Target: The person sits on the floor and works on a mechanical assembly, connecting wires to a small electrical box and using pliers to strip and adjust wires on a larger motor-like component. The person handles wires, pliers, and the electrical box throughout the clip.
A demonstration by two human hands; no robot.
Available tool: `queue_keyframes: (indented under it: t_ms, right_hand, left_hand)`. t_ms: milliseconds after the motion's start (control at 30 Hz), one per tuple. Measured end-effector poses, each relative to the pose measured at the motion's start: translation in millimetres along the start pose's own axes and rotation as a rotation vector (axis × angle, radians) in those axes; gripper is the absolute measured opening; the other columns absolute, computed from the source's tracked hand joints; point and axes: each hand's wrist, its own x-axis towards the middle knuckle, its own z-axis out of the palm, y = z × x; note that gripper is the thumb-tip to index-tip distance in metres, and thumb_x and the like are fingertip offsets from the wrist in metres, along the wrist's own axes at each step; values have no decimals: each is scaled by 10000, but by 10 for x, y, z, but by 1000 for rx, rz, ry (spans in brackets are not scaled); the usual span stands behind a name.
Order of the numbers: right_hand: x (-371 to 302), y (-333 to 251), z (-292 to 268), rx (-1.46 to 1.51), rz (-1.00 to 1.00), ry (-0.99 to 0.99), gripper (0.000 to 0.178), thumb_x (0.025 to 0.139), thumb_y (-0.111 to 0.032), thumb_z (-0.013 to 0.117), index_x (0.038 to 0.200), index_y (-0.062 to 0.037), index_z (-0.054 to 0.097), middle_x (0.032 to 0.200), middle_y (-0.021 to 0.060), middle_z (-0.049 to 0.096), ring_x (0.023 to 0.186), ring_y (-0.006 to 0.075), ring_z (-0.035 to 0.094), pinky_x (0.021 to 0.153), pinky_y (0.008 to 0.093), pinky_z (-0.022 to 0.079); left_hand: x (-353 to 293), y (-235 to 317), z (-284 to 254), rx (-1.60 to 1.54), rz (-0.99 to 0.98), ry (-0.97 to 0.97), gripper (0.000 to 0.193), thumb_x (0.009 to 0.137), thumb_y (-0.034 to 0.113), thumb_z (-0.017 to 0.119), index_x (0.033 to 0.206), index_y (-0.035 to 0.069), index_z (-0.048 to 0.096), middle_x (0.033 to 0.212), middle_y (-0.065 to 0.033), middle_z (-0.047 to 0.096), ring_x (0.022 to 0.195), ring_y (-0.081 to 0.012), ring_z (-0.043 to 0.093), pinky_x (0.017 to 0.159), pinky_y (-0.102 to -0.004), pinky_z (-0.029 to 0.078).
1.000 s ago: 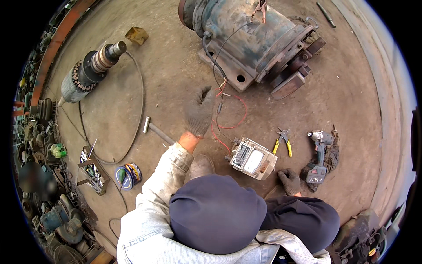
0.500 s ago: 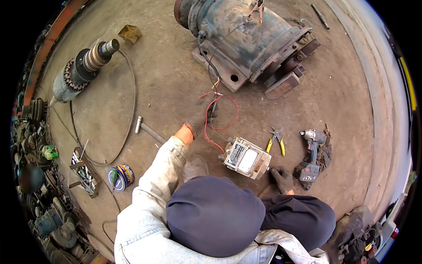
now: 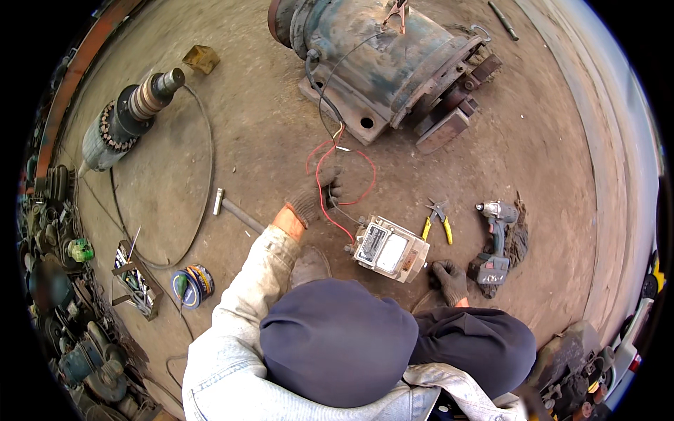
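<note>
A box-shaped hand-held insulation tester (image 3: 392, 248) with a pale window lies on the ground before my knees. A red wire (image 3: 320, 184) and a thin dark lead leave its left end. Beyond it, my gloved left hand (image 3: 317, 194) is low over the ground with fingers curled; the red wire crosses it, and what it grips is hidden. My gloved right hand (image 3: 450, 282) is closed at the tester's right end, its grip unclear. A large worn electric motor (image 3: 386, 67) lies farther off, a copper-coloured clip (image 3: 397, 15) on top and bared cable ends (image 3: 340, 132) beside its foot.
Yellow-handled pliers (image 3: 437, 222) and a cordless impact wrench (image 3: 496, 242) lie to the right. A hammer (image 3: 239, 211), a round tin (image 3: 192, 286), a tool tray (image 3: 137, 284) and a motor rotor (image 3: 130, 119) are on the left. Scrap parts (image 3: 88, 351) line the left edge.
My left hand has drawn back slightly toward me, away from the bared cable ends. The red wire has shifted over the hand. My right hand stays beside the tester; the view has shifted slightly.
</note>
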Motion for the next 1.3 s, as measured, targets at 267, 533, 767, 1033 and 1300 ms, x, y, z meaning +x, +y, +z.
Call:
queue_keyframes:
  t_ms: [267, 533, 767, 1033, 1300]
  right_hand:
    - [12, 9, -11, 16, 10, -5, 224, 1018, -234, 703, 1027, -11, 722, 813, 38, 698, 668, 127, 639, 608, 295, 535]
    - [39, -419, -350, 143, 23, -147, 302, 1039, -215, 672, 1249, 1, 660, 1054, 73, 727, 845, 149, 678, 722, 298, 546]
    - [117, -2052, -337, -426, -133, -461, 460, 1022, -266, 681, 1382, 13, 612, 1193, 85, 713, 1006, 171, 679, 875, 322, 555]
    - [736, -2759, 1294, -1224, -612, -522, 638, 958, -404, 682, 1494, -86, 548, 1344, 261, 647, 1208, 423, 653, 995, 501, 528]
    - [1179, -2807, 1883, -998, -715, -283, 575, 961, -337, 646, 1519, -239, 549, 1330, 274, 654, 1234, 456, 615, 1032, 507, 502]
  left_hand:
    - [-44, -126, -135, -162, 53, 40, 406, 1029, 336, 686, 1332, 80, 600, 1040, -31, 695, 841, -160, 678, 708, -313, 573]
    - [119, 24, -36, 197, 188, 235, 379, 1027, 281, 683, 1312, 30, 668, 1074, -34, 737, 867, -138, 683, 707, -289, 557]
    - [405, 290, 157, 390, 217, 203, 325, 1013, 193, 689, 1304, 46, 690, 989, -16, 741, 738, -91, 654, 626, -256, 536]
    - [654, 479, 194, 503, 107, 194, 281, 1004, 216, 698, 1242, 71, 725, 863, -4, 717, 626, -91, 638, 539, -254, 522]
    - [407, 547, 320, 240, -14, -34, 170, 999, 241, 716, 1009, 73, 741, 788, -16, 713, 566, -69, 622, 480, -234, 500]
